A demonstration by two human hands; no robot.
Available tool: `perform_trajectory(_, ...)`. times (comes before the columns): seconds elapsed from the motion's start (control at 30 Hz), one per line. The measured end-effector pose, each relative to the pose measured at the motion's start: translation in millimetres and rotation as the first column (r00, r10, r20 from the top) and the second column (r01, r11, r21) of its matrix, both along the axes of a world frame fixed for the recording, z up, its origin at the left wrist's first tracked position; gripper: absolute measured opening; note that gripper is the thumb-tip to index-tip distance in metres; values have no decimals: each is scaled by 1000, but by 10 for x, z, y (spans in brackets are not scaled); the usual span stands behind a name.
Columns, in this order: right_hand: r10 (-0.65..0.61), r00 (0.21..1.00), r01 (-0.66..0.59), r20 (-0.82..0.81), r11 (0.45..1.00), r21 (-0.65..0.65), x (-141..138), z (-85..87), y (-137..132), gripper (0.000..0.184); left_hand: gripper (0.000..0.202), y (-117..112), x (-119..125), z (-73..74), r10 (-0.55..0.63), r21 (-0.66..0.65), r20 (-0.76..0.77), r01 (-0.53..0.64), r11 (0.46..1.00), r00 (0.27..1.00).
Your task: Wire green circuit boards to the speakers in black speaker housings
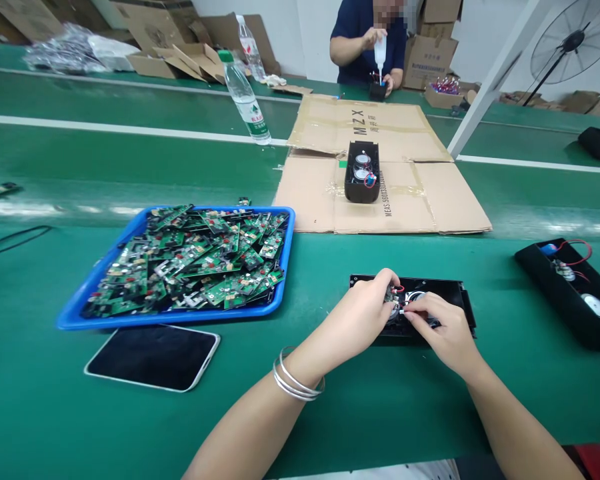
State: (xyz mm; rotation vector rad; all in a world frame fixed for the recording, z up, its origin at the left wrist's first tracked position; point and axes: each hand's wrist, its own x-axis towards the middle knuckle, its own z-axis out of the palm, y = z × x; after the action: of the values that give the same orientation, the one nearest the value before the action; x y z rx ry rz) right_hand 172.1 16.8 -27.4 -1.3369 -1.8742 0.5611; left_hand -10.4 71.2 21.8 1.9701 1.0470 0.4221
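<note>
A black speaker housing point(447, 293) lies lengthwise on the green bench in front of me, with round speakers inside partly covered by my fingers. My left hand point(363, 313) reaches over its left half, fingers closed round a small part with red wire point(401, 289) beside it; the part itself is mostly hidden. From the right, my right hand point(445, 327) pinches a small white connector point(403, 311) between thumb and forefinger, close to the left fingertips. Left of my hands, a blue tray point(180, 323) holds a heap of green circuit boards point(205, 257).
A phone point(155, 358) lies below the tray. Another speaker housing point(363, 193) rests on flattened cardboard point(305, 193), a third housing point(570, 300) at right. A water bottle point(247, 103) stands beyond the tray. Across the bench, a person point(345, 47) holds a white squeeze bottle point(380, 50).
</note>
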Motion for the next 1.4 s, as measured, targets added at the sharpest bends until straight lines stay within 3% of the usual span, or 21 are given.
perform_trajectory(0.3,-13,996,7,84,997,71,-20,-1,-6,12,32,19,21,12,-11,-112,50,16,994,999)
perform_trajectory(0.73,-60,991,42,117,988,146,-45,-43,-18,11,27,-2,60,-18,-30,-64,109,37,997,994)
perform_trajectory(0.87,-163,986,163,40,987,11,-48,-65,-41,11,29,-18,77,-16,-85,24,104,83,996,991)
perform_trajectory(1.0,-222,975,219,-4,967,-133,-33,-89,-43,30,28,-41,97,-34,-102,76,119,93,993,988)
perform_trajectory(1.1,-188,982,189,17,977,-94,-32,-112,-30,26,28,-49,114,-52,-78,59,124,71,996,989)
perform_trajectory(1.4,-258,961,256,96,966,32,-82,-153,-44,22,24,-57,159,-67,-43,14,104,42,999,994)
